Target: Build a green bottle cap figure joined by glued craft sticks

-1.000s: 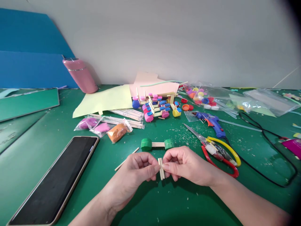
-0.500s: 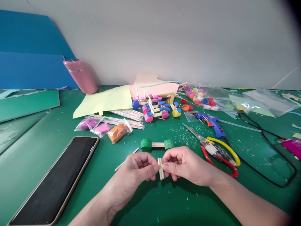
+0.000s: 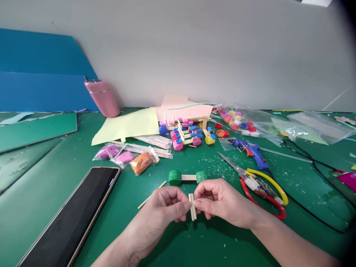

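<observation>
Between my two hands is a small bundle of short wooden sticks (image 3: 193,211), held close above the table and pointing away from me. My left hand (image 3: 168,207) pinches it from the left with thumb and fingers. From the right, my right hand (image 3: 215,200) presses it with thumb and forefinger. Just beyond lies a piece with green bottle caps (image 3: 175,178) at both ends, joined by short sticks (image 3: 188,178). A loose thin stick (image 3: 152,194) lies by my left hand, partly hidden behind it.
To the right lie scissors (image 3: 256,181) and a blue glue gun (image 3: 250,148) with a black cord. A phone (image 3: 72,218) is on the left. Behind are clay packets (image 3: 141,162), small cap-and-stick models (image 3: 185,133), a bag of caps (image 3: 236,118) and a pink tumbler (image 3: 102,98).
The view has tilted up slightly, so everything sits a little lower and further right in it. Both hands keep the same pinch on the stick bundle.
</observation>
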Demonstrator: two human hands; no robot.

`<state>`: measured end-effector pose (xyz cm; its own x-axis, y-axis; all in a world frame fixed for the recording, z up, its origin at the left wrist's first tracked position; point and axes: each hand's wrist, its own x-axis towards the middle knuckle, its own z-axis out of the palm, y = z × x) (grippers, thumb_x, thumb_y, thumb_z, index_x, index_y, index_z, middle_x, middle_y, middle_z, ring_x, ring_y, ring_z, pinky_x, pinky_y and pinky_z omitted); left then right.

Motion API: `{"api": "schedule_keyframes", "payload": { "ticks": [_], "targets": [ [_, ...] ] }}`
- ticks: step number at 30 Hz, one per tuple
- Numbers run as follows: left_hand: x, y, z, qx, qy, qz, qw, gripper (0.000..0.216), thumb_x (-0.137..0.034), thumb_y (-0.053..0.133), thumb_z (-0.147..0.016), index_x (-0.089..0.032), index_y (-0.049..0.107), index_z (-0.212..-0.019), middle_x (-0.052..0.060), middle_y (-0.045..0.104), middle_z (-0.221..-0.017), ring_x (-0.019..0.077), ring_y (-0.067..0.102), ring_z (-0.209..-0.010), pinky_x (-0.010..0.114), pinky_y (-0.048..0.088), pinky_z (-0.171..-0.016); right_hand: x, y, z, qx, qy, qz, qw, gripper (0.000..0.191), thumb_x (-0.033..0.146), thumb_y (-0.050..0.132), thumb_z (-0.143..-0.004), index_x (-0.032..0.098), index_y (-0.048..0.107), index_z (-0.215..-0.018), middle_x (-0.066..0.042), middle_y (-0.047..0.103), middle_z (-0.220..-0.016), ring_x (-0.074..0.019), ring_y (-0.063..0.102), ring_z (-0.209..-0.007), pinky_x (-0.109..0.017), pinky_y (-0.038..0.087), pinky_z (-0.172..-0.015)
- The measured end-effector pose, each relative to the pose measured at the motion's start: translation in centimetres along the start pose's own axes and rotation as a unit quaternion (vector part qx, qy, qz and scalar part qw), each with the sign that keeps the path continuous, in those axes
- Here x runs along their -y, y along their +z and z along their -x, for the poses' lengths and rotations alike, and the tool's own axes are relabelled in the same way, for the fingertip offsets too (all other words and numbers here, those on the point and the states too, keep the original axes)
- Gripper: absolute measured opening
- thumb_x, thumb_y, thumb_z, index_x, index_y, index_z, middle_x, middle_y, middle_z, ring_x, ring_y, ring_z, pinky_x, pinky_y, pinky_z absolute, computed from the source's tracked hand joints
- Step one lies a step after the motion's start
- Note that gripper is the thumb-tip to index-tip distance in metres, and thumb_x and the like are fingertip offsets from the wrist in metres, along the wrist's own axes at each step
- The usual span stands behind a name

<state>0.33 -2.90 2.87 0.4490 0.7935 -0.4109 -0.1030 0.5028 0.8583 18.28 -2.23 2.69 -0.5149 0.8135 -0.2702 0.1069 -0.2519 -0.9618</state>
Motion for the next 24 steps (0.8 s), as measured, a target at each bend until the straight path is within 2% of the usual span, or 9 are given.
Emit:
{"api": "schedule_keyframes", "payload": {
  "ticks": [24],
  "targets": [
    [0.12,-0.05,-0.04,-0.004,0.002,0.001,1.000,0.019,-0.027,0.070,-0.067,-0.013,0.059,-0.061,-0.003,0.053,-0.054,0.0074,0.041,-0.053,0.021,0.032,-0.052,0.02,-0.03,-0.05,-0.003,0.008,0.008,1.000,0.022,0.035,0.067,-0.073,0.014,0.058,-0.072,0.002,0.058,-0.062,-0.0055,0.050,-0.049,-0.017,0.039,-0.047]
  ]
}}
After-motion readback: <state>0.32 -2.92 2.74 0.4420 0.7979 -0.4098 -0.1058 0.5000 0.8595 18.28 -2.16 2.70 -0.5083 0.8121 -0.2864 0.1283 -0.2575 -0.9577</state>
